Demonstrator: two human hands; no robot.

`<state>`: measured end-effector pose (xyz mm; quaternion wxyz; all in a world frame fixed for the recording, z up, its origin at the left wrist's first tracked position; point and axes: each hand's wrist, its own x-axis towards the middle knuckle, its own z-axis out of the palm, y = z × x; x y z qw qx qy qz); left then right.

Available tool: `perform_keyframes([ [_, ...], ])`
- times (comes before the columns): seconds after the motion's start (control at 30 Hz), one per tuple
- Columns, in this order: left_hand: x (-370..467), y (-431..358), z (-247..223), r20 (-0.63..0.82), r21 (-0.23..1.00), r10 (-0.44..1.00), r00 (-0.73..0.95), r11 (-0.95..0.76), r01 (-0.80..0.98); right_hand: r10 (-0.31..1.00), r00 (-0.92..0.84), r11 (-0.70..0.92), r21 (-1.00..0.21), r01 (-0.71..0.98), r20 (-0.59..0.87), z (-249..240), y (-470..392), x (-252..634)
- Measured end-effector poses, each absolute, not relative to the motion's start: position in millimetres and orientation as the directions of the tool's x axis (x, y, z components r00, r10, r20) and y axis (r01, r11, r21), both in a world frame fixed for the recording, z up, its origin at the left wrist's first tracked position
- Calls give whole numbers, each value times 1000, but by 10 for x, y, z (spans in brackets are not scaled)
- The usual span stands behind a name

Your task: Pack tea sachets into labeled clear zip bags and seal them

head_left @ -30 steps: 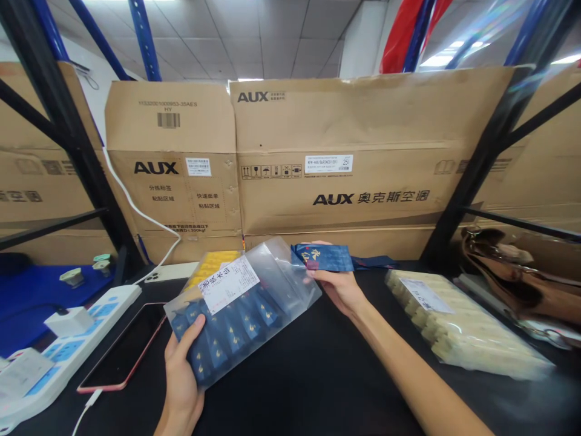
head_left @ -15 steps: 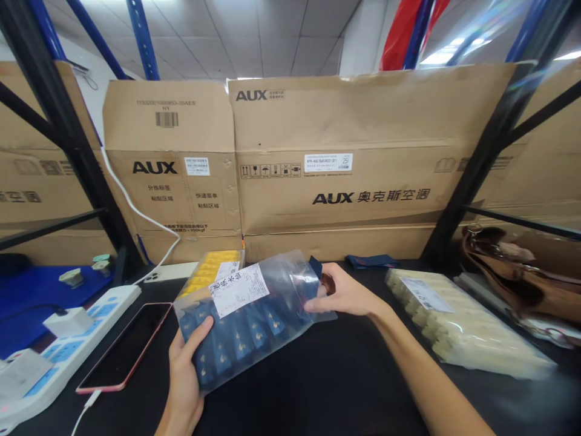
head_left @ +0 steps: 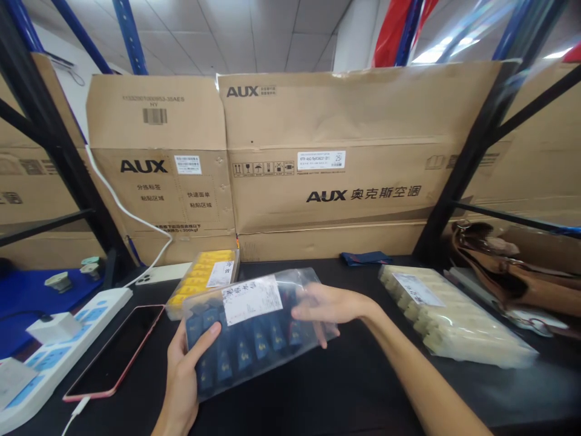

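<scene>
Hands first: your left hand (head_left: 184,378) holds the near left end of the clear bag of blue packets (head_left: 254,330), with the thumb bent over the top and the other fingers hidden under it. Your right hand (head_left: 329,304) rests on the far right end, at the bag's open mouth. Its fingers (head_left: 305,312) lie spread and nearly flat on the plastic, with the tips curling over the edge. I cannot tell if they pinch the plastic or only press on it.

The bag sits in the middle of the black table (head_left: 345,387), tilted up a little in your left hand. A white label (head_left: 252,298) is stuck on its top.

To do this step well, I think you should keep the left hand firm so the bag does not slide. Press the right end down gently, so the blue packets stay in neat rows and none slips out of the mouth.

Watch the things close by. The yellow pack (head_left: 202,280) lies just behind the bag on the left. The phone (head_left: 115,351) lies near your left hand. The pale pack (head_left: 454,318) lies apart on the right. A loose blue packet (head_left: 365,258) lies far back by the cardboard boxes (head_left: 345,139).
</scene>
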<state>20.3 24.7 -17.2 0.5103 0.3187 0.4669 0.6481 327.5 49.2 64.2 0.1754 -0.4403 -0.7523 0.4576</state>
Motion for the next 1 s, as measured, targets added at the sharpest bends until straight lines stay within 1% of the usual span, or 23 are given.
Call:
perform_keyframes([
  [0.07,195,263,-145,-125,911,945,-302,-12,-413,836,-538,223,-831,510,-106,620,497,3193],
  [0.1,192,271,-130,-160,897,940,-303,10,-442,859,-510,276,-808,521,-36,613,500,3154],
  [0.13,191,277,-115,-188,883,936,-297,29,-468,884,-461,353,-763,541,82,608,502,3119],
  [0.2,196,285,-93,-230,863,932,-281,62,-501,876,-387,473,-666,576,288,596,514,3072],
  [0.23,200,285,-84,-251,854,927,-279,76,-515,863,-370,502,-651,569,343,587,528,3065],
  [0.27,206,284,-77,-273,844,920,-282,89,-529,858,-358,511,-672,536,368,574,551,3074],
  [0.3,210,281,-70,-297,833,911,-286,100,-545,862,-334,503,-719,479,381,556,586,3101],
  [0.33,213,278,-63,-316,821,903,-290,107,-561,874,-266,484,-771,413,407,532,634,3148],
  [0.37,215,275,-55,-329,810,897,-294,108,-577,883,-148,469,-809,355,446,501,696,3215],
  [0.4,214,273,-48,-333,800,894,-298,101,-592,874,4,459,-829,319,485,464,770,3300],
  [0.43,211,272,-40,-332,792,893,-304,88,-604,838,179,450,-839,305,515,421,849,3399],
  [0.47,208,273,-34,-325,788,894,-309,75,-612,800,298,432,-845,316,520,374,930,3503],
  [0.5,206,274,-30,-315,789,897,-310,65,-611,776,366,408,-852,330,513,326,1005,3603],
  [0.53,207,276,-28,-301,799,903,-306,64,-598,773,396,378,-861,339,495,279,1071,3688],
  [0.6,224,278,-40,-261,841,926,-272,80,-535,815,381,323,-888,329,437,202,1161,3781],
  [0.63,240,277,-54,-228,869,943,-243,84,-489,852,341,295,-903,313,397,174,1182,3781],
  [0.7,280,273,-99,-131,925,973,-189,52,-376,931,201,242,-928,282,304,139,1181,3695],
  [0.73,295,271,-128,-67,949,981,-184,6,-316,959,112,221,-935,276,260,128,1163,3623],
  [0.8,283,273,-179,87,981,969,-231,-123,-147,979,-55,203,-936,289,195,116,1111,3467],
  [0.87,180,287,-200,250,968,928,-276,-237,80,972,-170,209,-925,318,161,108,1059,3351],
  [0.9,87,302,-193,321,942,908,-270,-276,192,967,-209,211,-919,334,146,105,1041,3320],
  [0.97,-177,352,-149,411,879,880,-238,-313,359,960,-257,204,-906,372,110,97,1029,3314],
  [1.0,-337,388,-122,432,849,866,-252,-296,438,960,-266,194,-898,395,91,90,1035,3333],
])
